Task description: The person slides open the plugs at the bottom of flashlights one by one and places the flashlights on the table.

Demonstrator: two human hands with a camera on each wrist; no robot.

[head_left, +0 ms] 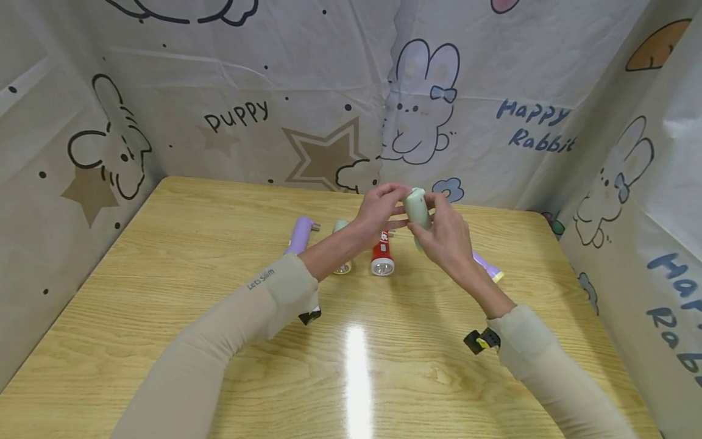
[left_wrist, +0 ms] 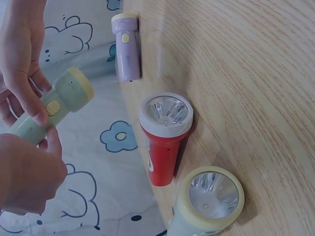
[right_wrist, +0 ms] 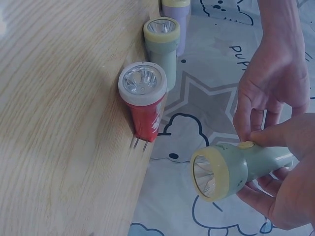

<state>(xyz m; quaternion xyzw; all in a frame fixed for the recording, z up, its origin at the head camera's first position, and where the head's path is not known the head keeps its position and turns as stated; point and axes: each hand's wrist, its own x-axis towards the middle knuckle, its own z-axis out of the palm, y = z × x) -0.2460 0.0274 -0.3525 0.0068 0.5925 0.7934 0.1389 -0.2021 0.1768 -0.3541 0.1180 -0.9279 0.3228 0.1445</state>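
Note:
Above the far part of the table, both hands are at a pale green flashlight (head_left: 417, 206) with a yellow rim and button. My right hand (head_left: 448, 235) grips its body; in the right wrist view the right thumb lies by the yellow button (right_wrist: 246, 145). My left hand (head_left: 378, 210) holds it near the tail, which the left hand partly hides in the left wrist view. The flashlight's lens (right_wrist: 203, 175) shows in the right wrist view. Below the hands, a red flashlight (left_wrist: 164, 160) with a white rim lies on the table.
Left of the red flashlight lie another green flashlight (head_left: 342, 267) and a purple one (head_left: 300, 235), partly behind the left forearm. A second purple flashlight (head_left: 487, 266) lies right of the right wrist. Printed cloth (head_left: 318, 73) hangs behind the wooden table (head_left: 428, 390).

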